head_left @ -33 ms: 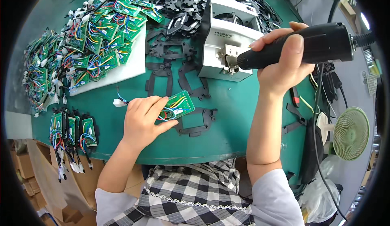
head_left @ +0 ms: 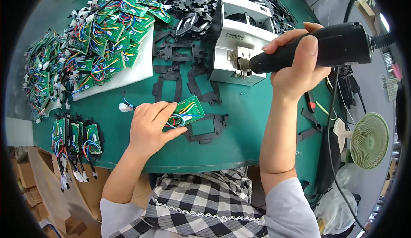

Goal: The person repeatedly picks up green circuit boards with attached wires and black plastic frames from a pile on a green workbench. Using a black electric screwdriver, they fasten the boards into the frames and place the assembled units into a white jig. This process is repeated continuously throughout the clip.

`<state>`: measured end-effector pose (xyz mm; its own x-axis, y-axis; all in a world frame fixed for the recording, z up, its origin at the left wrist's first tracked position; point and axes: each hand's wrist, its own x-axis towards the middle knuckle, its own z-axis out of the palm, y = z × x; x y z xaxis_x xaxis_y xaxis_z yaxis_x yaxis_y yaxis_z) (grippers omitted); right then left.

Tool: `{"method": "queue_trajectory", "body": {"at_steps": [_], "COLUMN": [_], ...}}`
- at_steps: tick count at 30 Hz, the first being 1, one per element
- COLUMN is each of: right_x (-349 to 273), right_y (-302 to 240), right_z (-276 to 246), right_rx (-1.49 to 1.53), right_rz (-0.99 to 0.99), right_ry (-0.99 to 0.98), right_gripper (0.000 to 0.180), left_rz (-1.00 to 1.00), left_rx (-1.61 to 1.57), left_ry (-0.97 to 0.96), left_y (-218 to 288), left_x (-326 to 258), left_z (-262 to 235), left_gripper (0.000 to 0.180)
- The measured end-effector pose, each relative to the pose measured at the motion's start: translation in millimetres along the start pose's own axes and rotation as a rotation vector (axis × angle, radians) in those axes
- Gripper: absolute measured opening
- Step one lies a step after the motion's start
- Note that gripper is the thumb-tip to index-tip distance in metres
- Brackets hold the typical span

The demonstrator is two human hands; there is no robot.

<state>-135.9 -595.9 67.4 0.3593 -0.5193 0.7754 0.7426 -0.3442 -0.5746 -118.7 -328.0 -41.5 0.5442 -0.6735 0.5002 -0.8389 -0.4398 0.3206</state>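
Head view: power driver [head_left: 334,47] apparently loading at white feeder [head_left: 227,52]

Left hand [head_left: 150,122] pinches a green circuit board [head_left: 191,109] between thumb and fingers, overlapping a black frame [head_left: 207,136]; right hand [head_left: 297,77] wraps the driver. Next move likely calls for aligning board and frame.

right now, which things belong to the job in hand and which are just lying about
Likely part of the job:
green circuit board, in the left hand
black handheld tool, in the right hand
white machine at the tool's tip
black frame near the board

Likely just lying about:
fan
plastic bag
cardboard boxes
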Motion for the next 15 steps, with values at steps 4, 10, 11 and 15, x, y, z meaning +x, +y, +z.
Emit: {"method": "queue_trajectory", "body": {"at_steps": [4, 10, 11, 15], "right_x": [-4.0, -7.5, -10.3, -34.1], "right_y": [3.3, -6.1, -11.0, -11.2], "right_z": [3.0, 3.2, 1.7, -9.0], "right_rx": [-0.001, -0.003, 0.018, 0.002], "right_rz": [0.044, 0.168, 0.245, 0.28], "right_ry": [-0.022, -0.072, -0.089, -0.035], "right_gripper": [0.041, 0.043, 0.045, 0.058], "left_rz": [0.0, 0.04, 0.049, 0.066], "left_rx": [-0.033, -0.053, -0.059, -0.07], "left_ry": [0.03, 0.044, 0.015, -0.065], "left_y": [-2.6, -0.2, 2.4, 10.6], "left_x": [-2.2, -0.3, -2.8, -3.6], "left_z": [0.6, 0.7, 1.0, 4.0], "left_gripper": [0.056, 0.052, 0.052, 0.049]}}
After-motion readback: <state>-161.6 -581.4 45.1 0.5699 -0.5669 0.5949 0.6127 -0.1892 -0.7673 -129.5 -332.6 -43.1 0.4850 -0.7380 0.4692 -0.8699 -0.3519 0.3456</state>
